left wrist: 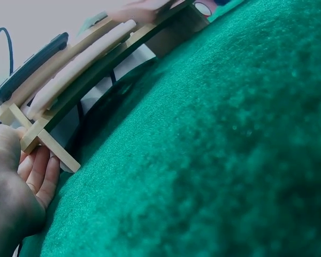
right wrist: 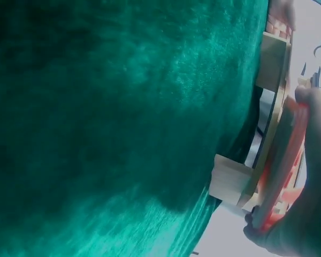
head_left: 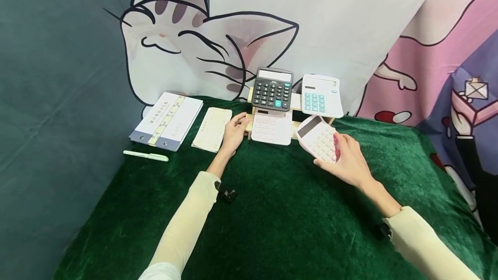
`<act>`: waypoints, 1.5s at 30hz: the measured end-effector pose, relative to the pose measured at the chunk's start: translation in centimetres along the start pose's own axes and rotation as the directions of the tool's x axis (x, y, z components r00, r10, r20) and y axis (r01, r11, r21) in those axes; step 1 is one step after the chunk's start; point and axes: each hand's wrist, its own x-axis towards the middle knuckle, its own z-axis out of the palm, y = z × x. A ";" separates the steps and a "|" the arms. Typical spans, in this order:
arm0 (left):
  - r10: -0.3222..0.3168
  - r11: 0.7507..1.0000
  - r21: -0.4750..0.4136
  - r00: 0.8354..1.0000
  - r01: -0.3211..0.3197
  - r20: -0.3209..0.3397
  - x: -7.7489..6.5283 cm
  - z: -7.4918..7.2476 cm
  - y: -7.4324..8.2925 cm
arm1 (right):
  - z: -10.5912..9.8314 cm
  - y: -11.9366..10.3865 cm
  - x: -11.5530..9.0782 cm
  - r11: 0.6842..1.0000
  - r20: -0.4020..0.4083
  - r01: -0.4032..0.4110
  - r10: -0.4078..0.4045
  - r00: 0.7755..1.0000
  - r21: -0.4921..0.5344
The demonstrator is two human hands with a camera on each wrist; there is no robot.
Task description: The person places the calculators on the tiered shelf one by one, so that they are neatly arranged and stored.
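A two-tier wooden rack (head_left: 297, 129) stands against the backdrop, bearing several calculators. My left hand (head_left: 234, 134) grips its left end, thumb above and fingers beneath the wood in the left wrist view. On the upper tier lean a black calculator (head_left: 272, 91) and a white calculator (head_left: 330, 98) with teal keys. A pale pink calculator (head_left: 271, 129) lies on the lower tier's left side. My right hand (head_left: 353, 161) holds another pink calculator (head_left: 316, 138) by its lower right edge, tilted, at the lower tier's right side. Whether that calculator touches the rack I cannot tell.
Left of the rack lie a stack of paper slips (head_left: 212, 129) and a white-and-blue bound book (head_left: 183, 118). A pale green pen (head_left: 145, 155) is in front of the book. Dark green cloth (head_left: 272, 211) covers the table, and a cartoon-print curtain (head_left: 330, 12) hangs behind.
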 end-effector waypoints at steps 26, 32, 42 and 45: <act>-0.013 1.000 -0.019 1.000 0.013 0.002 -0.1 0.2 0.3 | 0.6 -2.8 -0.2 0.978 0.051 -0.020 0.031 0.998 -0.206; -0.012 0.999 -0.037 1.000 0.012 -0.004 -0.1 0.1 0.3 | 0.7 -2.5 -0.1 0.968 -0.009 0.070 -0.074 0.997 -0.242; -0.023 0.997 -0.070 1.000 0.022 -0.014 -0.1 0.1 0.3 | 0.9 -2.9 0.9 0.958 -0.050 0.070 -0.087 0.995 -0.277; -0.023 0.998 -0.064 1.000 0.022 -0.016 -0.1 0.0 0.3 | 1.2 -3.2 1.1 0.963 -0.081 0.059 -0.084 0.993 -0.265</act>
